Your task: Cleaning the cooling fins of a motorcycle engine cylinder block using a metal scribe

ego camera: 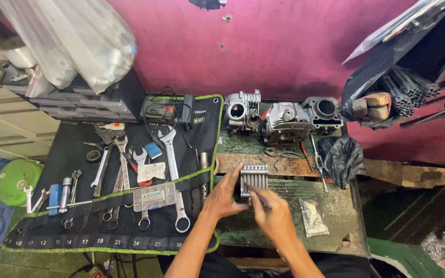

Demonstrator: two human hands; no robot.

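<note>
The left hand (224,195) grips the side of a finned metal engine part (254,179) standing on the worn green workbench (336,216), fingers spread along its edge. The right hand (273,216) is curled around a thin dark tool (258,198) whose tip meets the part; what kind of tool is hard to tell. Both forearms are cut off by the bottom edge. A small clear bag (312,217) just right of the hands holds small pale pieces too blurred to name. On the black tool roll (78,226), a clear plastic box (154,196) lies among wrenches (173,170), its contents unclear.
</note>
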